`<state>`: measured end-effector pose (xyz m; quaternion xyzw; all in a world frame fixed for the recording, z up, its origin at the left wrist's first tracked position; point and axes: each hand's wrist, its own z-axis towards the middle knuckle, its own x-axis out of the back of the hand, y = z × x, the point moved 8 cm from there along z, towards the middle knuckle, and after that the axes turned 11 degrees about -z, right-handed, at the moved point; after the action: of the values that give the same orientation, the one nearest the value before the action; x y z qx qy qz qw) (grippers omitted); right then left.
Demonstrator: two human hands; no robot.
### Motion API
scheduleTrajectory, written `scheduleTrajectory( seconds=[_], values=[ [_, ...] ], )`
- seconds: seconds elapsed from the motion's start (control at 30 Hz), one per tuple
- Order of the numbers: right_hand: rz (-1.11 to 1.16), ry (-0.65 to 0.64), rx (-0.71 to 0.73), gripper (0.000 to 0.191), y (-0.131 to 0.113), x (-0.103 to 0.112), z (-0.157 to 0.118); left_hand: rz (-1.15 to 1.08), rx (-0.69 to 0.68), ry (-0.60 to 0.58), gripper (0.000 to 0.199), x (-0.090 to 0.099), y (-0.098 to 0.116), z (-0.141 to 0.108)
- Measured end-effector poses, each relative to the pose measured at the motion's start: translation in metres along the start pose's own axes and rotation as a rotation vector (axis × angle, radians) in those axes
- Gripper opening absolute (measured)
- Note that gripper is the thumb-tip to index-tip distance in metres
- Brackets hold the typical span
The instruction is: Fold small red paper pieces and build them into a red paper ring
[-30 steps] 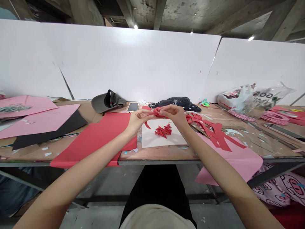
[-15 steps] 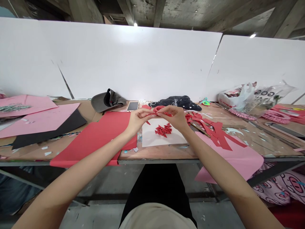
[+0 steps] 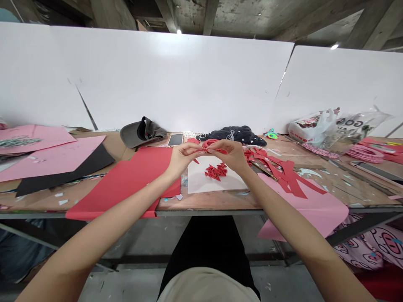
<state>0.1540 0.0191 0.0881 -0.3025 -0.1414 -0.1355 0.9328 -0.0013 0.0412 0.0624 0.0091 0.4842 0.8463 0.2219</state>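
My left hand (image 3: 183, 157) and my right hand (image 3: 232, 155) meet over the far edge of a white sheet (image 3: 201, 183). Fingertips of both are pinched together on a small red paper piece (image 3: 205, 150), which they mostly hide. Below them, a pile of small folded red paper triangles (image 3: 216, 172) lies on the white sheet. Just behind the fingers shows a coiled red ring (image 3: 210, 143), partly covered by my right hand. Red paper strips (image 3: 287, 174) spread to the right of my right hand, with a thin dark and gold tool (image 3: 266, 172) among them.
Large red paper (image 3: 129, 180) overhangs the table's front edge on the left; pink paper (image 3: 308, 214) does so on the right. Along the back are a grey cap (image 3: 141, 133), a phone (image 3: 175, 140), a dark cloth (image 3: 234, 133) and plastic bags (image 3: 317, 126).
Almost nothing differs. Both hands keep their pinch in the same place, with only a very slight shift of the fingers.
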Motion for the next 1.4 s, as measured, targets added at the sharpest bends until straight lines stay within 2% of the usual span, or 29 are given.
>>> scheduleTrajectory(
  seconds=[0.4,0.73,1.1,1.4],
  values=[
    [-0.005,-0.007,0.03,0.007,-0.005,-0.001,0.0,-0.023,-0.032,-0.009,0.023,-0.002,0.003,-0.001],
    [-0.009,0.059,0.022,0.009,-0.002,0.006,0.002,-0.035,-0.068,-0.025,0.019,-0.004,0.007,-0.001],
    [-0.099,0.1,0.146,0.006,-0.02,0.01,-0.003,-0.04,-0.119,0.056,0.018,0.0,0.012,-0.001],
    [-0.123,0.105,0.194,0.006,-0.023,0.008,-0.003,-0.02,-0.124,0.05,0.017,0.001,0.01,-0.001]
  ],
)
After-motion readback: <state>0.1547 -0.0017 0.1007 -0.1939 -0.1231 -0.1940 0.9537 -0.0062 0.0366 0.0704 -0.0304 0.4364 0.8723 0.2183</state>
